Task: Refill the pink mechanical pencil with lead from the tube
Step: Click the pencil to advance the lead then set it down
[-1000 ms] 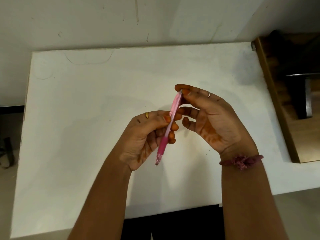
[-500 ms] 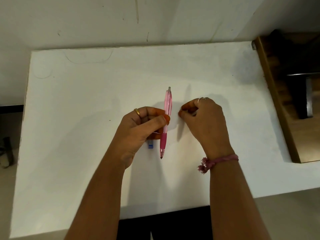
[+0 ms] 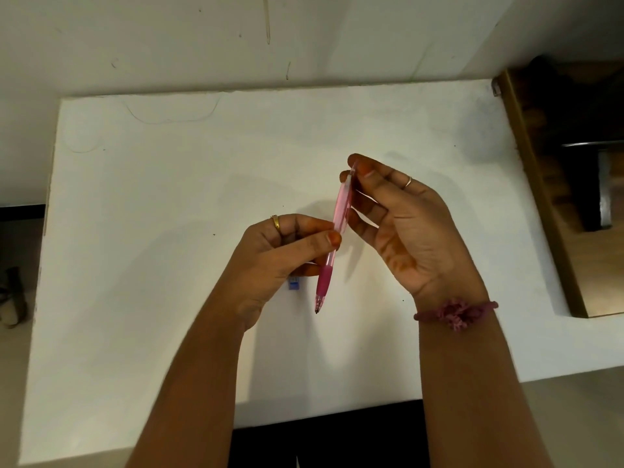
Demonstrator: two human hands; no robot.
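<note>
While the left hand pinches the pink mechanical pencil at mid-barrel, its long axis stands nearly upright above the table, tip down. The right hand pinches the top end, nearer to the cap. The blue lead tube shows just under the left hand.

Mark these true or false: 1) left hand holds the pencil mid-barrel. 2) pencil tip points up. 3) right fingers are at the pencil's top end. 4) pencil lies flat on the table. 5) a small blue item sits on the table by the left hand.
1) True: the left hand pinches the pencil mid-barrel.
2) False: the tip points down toward the table.
3) True: the right hand has its fingertips at the top end.
4) False: it is held up, off the table, slightly tilted.
5) True: a blue item shows just below the left hand.
</note>
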